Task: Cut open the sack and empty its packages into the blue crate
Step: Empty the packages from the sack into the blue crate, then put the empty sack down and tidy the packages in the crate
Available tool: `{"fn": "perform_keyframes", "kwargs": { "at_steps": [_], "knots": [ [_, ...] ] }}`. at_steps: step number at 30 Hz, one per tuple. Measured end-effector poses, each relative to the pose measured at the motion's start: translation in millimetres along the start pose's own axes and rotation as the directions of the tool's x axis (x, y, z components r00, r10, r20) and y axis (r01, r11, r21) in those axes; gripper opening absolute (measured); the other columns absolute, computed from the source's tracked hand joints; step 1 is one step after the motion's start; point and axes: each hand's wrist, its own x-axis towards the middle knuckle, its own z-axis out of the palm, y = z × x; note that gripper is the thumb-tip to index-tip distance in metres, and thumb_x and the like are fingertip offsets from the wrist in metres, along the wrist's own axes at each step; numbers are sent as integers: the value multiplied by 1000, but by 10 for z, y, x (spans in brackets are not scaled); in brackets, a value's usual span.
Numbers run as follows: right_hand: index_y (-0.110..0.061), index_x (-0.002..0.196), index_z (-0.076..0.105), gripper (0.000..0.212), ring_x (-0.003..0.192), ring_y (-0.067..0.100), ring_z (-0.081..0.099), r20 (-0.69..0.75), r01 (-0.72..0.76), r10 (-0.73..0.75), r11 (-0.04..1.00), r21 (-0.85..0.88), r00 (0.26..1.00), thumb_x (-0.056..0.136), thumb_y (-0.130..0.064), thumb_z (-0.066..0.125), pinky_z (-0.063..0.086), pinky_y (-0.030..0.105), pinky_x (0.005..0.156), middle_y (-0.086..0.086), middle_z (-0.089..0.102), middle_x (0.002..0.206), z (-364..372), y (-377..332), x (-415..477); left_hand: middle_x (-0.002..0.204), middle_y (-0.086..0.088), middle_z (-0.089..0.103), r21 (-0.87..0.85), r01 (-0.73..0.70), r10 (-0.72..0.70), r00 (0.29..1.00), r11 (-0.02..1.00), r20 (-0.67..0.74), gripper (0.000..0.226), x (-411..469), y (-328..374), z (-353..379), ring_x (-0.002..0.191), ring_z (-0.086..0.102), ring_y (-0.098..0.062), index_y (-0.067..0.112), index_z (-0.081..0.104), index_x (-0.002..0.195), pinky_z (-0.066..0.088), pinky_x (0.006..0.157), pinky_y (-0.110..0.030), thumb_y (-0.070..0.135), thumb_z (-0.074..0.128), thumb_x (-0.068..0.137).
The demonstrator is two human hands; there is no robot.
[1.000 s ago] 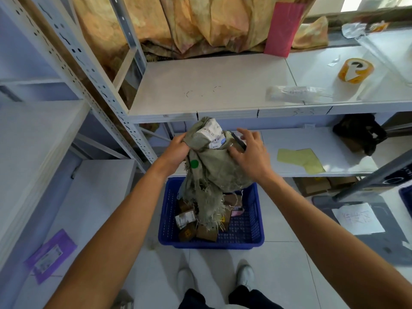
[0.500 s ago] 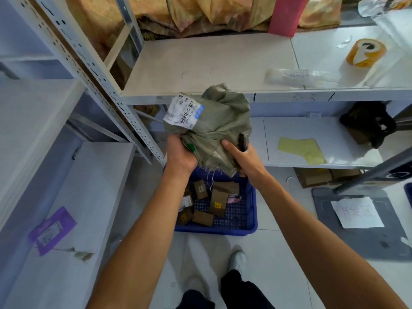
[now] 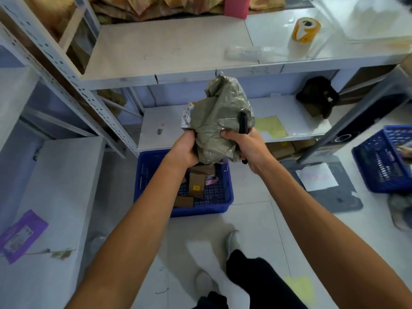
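A crumpled grey-green woven sack (image 3: 219, 121) with a white barcode label (image 3: 187, 113) is bunched into a ball above the blue crate (image 3: 227, 192). My left hand (image 3: 184, 150) grips its lower left side. My right hand (image 3: 246, 146) grips its lower right side and also holds a black cutter (image 3: 243, 124) against the sack. Several brown cardboard packages (image 3: 197, 185) and a small pink one lie inside the crate on the floor.
White metal shelving (image 3: 169, 52) stands behind the crate, with a yellow tape roll (image 3: 306, 30) on top and a black bag (image 3: 318, 98) on a lower shelf. A second blue crate (image 3: 383, 159) sits right. A purple envelope (image 3: 21, 235) lies left. My feet are below the crate.
The sack went from hanging open over the crate to being lifted and bunched into a ball between both hands. The view shifted left and down; the packages stay in the crate.
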Motion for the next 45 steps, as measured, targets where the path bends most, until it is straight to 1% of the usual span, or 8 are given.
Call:
{"fn": "perform_keyframes", "kwargs": {
  "at_steps": [7,12,17,21,30,39,42,45],
  "knots": [
    [-15,93,61,18,43,-2,58,-121,-9,3,999,-50,993,84,-6,74,40,13,36,1,64,80,-848,126,206,148,-16,42,529,3,266,861,849,-433,62,342,-544,437,129,50,-34,8,37,147,50,104,-47,27,59,92],
    [-21,90,65,21,73,14,69,-123,-21,1,987,-159,992,80,-8,77,51,17,49,3,72,91,-1624,275,851,163,-13,20,879,-196,605,787,434,-123,69,784,-1093,953,150,18,-32,17,22,159,21,124,-52,32,48,98],
    [-13,96,59,23,51,8,59,9,-180,187,953,-246,982,81,-10,76,42,21,38,1,63,75,-2500,388,1552,140,4,59,570,-277,363,931,774,-41,45,1523,-1561,1541,128,56,-7,24,46,148,46,110,-38,28,38,104],
    [-12,84,53,18,39,13,32,54,-338,360,911,-237,931,78,-11,70,24,23,36,3,43,60,-2951,593,2069,139,11,55,440,-212,304,941,872,-150,52,1944,-1811,1754,117,55,7,23,41,152,46,89,-14,44,47,104],
    [-22,55,34,23,37,13,19,309,-522,544,838,-158,780,70,-15,52,12,24,39,-3,28,51,-3014,882,2567,134,-13,66,143,-64,90,979,988,-185,78,2439,-2032,1739,122,65,-28,16,53,143,47,108,-53,56,76,81],
    [-25,50,43,33,36,13,24,238,-546,546,835,-71,804,81,-16,52,10,28,44,-4,34,49,-3214,1922,3326,109,-18,73,-272,49,-104,976,961,-190,35,3403,-2776,1527,97,69,-31,10,81,105,50,97,-48,37,66,89],
    [-20,76,64,9,58,18,58,102,-444,465,878,-180,879,80,-26,69,41,30,49,2,63,69,-3268,2435,3637,106,-16,75,-317,17,-95,968,948,-231,31,3859,-3096,1256,93,73,-27,13,82,101,54,87,-42,33,64,86],
    [-18,113,54,55,90,16,64,-59,-364,383,804,-470,922,76,-52,78,51,34,77,-2,65,100,-3347,3044,3932,116,-17,74,-327,9,-96,963,945,-252,34,4352,-3358,910,100,72,-29,13,79,110,54,93,-45,33,59,90]
  ]
}}
